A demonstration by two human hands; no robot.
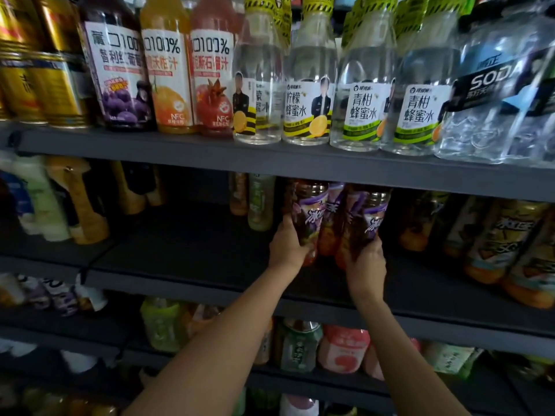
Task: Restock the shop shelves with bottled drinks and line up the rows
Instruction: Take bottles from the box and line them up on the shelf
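Head view first: two bare forearms reach up from the bottom of the frame toward the middle shelf [192, 262]. At centre frame the left hand [286, 246] is wrapped around the lower part of a purple-labelled tea bottle [309, 217], and just right of it the right hand [365, 262] is wrapped around a second purple-labelled bottle [368, 217]. Both bottles stand upright near the front of that shelf, with a third like bottle [332, 217] between and behind them. To the left of the hands the shelf is bare and dark; to the right stands a group of orange-based bottles [492, 244]. Farther up, across the top of the frame, the upper shelf [210, 151] carries gold cans [39, 70] at upper left, juice bottles [165, 76], clear honey-water bottles [309, 94] and soda bottles [492, 94].
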